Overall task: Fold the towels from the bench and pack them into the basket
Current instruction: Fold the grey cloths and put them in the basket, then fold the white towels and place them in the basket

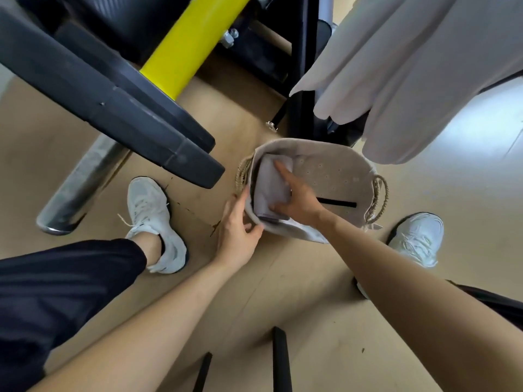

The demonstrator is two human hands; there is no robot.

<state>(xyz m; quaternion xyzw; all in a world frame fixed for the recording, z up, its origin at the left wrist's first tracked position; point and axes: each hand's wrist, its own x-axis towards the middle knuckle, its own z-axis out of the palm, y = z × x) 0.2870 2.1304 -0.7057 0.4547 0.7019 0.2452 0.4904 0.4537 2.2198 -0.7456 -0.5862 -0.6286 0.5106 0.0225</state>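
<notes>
The round woven basket with a beige cloth lining [314,141] stands on the tan floor between the person's two white sneakers [152,222]. The left hand [237,236] holds the near left edge of the basket, with its fingers curled over the rim. I think this grip is there to keep the soft wall from folding or sliding while the other hand works inside.

The right hand [300,202] reaches into the basket and lies flat on the folded grey towel [268,182]. Its fingers are straight and spread, and they press on the cloth, they do not pinch it. The towel sits against the left inner wall. This placement seems intended, because it leaves the right part of the basket free for more towels. The pressing probably flattens the fold so that it keeps its shape.

Apart from this towel, the basket holds only a narrow black strip [336,203], which lies on the dotted bottom. I cannot tell what it is.

Several white towels [410,80] hang from above at the upper right, just over the basket, not folded. So, in my judgement, the task is near its beginning: one towel is packed and the others wait.

Black weight plates on a yellow bar sleeve [113,103] hang over the floor at the left, well apart from the hands.
</notes>
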